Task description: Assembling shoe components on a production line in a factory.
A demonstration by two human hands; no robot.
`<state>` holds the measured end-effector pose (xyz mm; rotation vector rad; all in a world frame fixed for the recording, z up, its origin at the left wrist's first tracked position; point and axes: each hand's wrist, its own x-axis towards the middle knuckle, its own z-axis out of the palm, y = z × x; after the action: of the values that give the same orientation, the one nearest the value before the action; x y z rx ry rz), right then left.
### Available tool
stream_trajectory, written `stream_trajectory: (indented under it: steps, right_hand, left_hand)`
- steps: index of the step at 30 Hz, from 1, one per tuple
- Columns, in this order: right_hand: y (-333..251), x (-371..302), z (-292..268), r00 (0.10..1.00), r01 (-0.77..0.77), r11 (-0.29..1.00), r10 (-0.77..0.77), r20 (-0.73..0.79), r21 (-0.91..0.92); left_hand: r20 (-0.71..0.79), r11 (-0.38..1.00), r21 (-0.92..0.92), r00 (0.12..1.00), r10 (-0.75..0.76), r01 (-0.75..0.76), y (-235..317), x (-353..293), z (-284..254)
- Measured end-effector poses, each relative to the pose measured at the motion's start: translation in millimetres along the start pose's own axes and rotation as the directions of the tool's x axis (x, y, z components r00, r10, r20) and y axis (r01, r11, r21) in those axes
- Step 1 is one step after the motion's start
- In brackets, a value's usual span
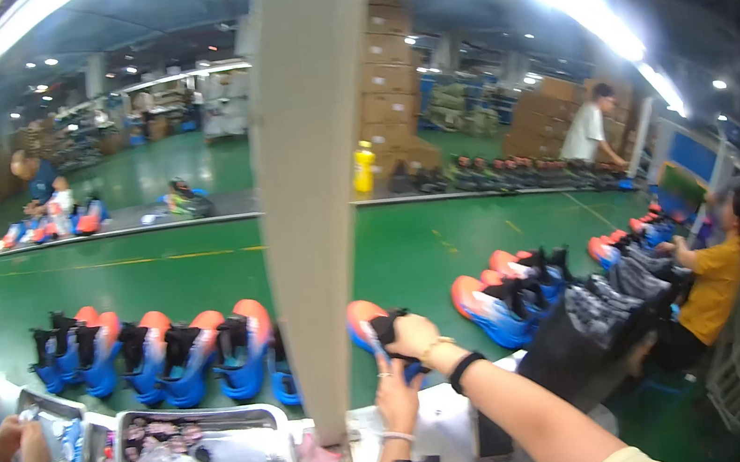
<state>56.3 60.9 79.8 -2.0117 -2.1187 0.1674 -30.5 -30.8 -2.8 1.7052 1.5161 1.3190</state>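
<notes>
Just right of the pillar, an orange, white and blue sports shoe (361, 315) with a black collar stands at the near edge of the green belt (413, 267). My right hand (415, 336) reaches over from the right and grips its collar. My left hand (396, 397) comes up from below, its fingers closed at the heel end of the same shoe. The hands partly hide the shoe's back and opening. Further right along the belt stand several matching shoes (494, 303); others (182, 361) line up left of the pillar.
A pale pillar (301, 146) rises close on my left. Beside it, a metal tray (206, 411) holds clear plastic and small parts. A co-worker's hands (29, 440) are at the far left. At right, a person in yellow (716, 286) works beside a dark bin-like shape (557, 351).
</notes>
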Motion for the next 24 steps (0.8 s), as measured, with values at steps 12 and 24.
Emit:
stream_trajectory:
  steps: [12,24]
  right_hand:
    - [32,7,22,0.987,0.132,0.991,-0.135,-0.087,-0.037]
    - [-1,-89,-19,0.844,0.456,0.814,-0.267,-0.464,0.361]
  left_hand:
    - [0.056,0.999,0.041,0.998,0.024,-0.027,3,-6,12]
    - [-0.281,0.987,0.097,0.948,0.147,-0.124,-23,15,26]
